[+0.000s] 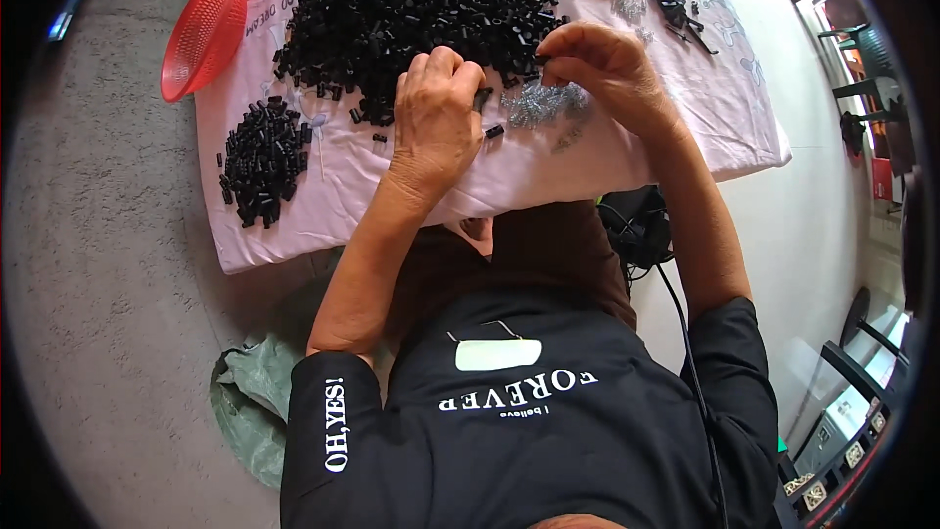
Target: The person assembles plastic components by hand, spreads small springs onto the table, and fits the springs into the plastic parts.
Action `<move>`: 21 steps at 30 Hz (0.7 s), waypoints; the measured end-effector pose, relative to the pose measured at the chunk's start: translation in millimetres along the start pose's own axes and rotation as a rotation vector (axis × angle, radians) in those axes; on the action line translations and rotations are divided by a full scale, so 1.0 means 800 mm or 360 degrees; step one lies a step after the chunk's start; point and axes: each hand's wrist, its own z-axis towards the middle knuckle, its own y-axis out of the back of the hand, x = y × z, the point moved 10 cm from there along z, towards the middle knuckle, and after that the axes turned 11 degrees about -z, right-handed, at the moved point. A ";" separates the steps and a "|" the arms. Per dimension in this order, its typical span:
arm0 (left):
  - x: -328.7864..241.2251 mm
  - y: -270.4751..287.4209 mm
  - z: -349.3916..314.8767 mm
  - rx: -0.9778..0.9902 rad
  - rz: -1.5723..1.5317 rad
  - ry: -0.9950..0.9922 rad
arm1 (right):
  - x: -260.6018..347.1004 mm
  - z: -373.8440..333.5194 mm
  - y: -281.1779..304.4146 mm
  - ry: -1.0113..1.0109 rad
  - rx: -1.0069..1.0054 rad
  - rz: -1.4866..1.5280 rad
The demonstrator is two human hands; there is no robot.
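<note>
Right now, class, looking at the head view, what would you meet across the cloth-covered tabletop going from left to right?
Red perforated plastic basket, small pile of black cylindrical pieces, left hand, right hand, small cluster of black parts.

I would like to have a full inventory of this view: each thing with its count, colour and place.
cloth: one, pale pink, under the heaps
large heap: one, black small parts, top centre
smaller heap: one, black small parts, cloth's left
loose parts: several, black, near the large heap
wiry pieces: uncountable, silvery, cloth's right half
basket: one, red, cloth's left edge
crumpled sheet: one, greenish, lower left
cable: at least one, black, right of centre
floor: one, grey, left
shirt: one, black, bottom
trousers: one pair, dark brown, below the cloth
left hand: one, bare, large heap's near edge
right hand: one, bare, large heap's right edge
</note>
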 end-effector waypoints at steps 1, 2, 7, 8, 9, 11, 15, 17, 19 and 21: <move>-0.001 0.000 -0.001 0.0011 0.0013 -0.0001 | 0.000 0.000 0.000 0.0000 0.0000 0.0001; -0.002 0.000 -0.001 0.0022 0.0025 -0.0003 | -0.001 0.000 0.000 -0.0005 0.0017 -0.0001; -0.002 0.018 0.000 -0.0172 -0.0386 0.0064 | -0.003 0.001 -0.002 -0.0021 0.0019 0.0039; 0.006 0.016 0.001 -0.0177 -0.0656 0.0213 | -0.004 0.000 -0.002 -0.0019 0.0023 0.0058; 0.000 0.017 0.003 -0.0153 -0.0764 0.0236 | -0.005 0.001 -0.002 -0.0014 0.0031 0.0081; -0.007 0.015 0.004 -0.0125 -0.0863 0.0315 | -0.004 0.001 -0.003 -0.0013 0.0039 0.0091; -0.008 0.011 0.006 -0.0300 -0.1276 0.0299 | -0.005 0.002 -0.005 -0.0026 0.0058 0.0126; -0.008 0.007 0.006 -0.0262 -0.1269 0.0291 | -0.004 0.000 -0.004 -0.0029 0.0044 0.0128; -0.010 0.005 0.006 -0.0228 -0.1256 0.0290 | -0.004 0.000 -0.005 -0.0032 0.0037 0.0137; -0.009 0.002 0.006 -0.0220 -0.1339 0.0323 | -0.004 0.000 -0.006 -0.0036 0.0045 0.0143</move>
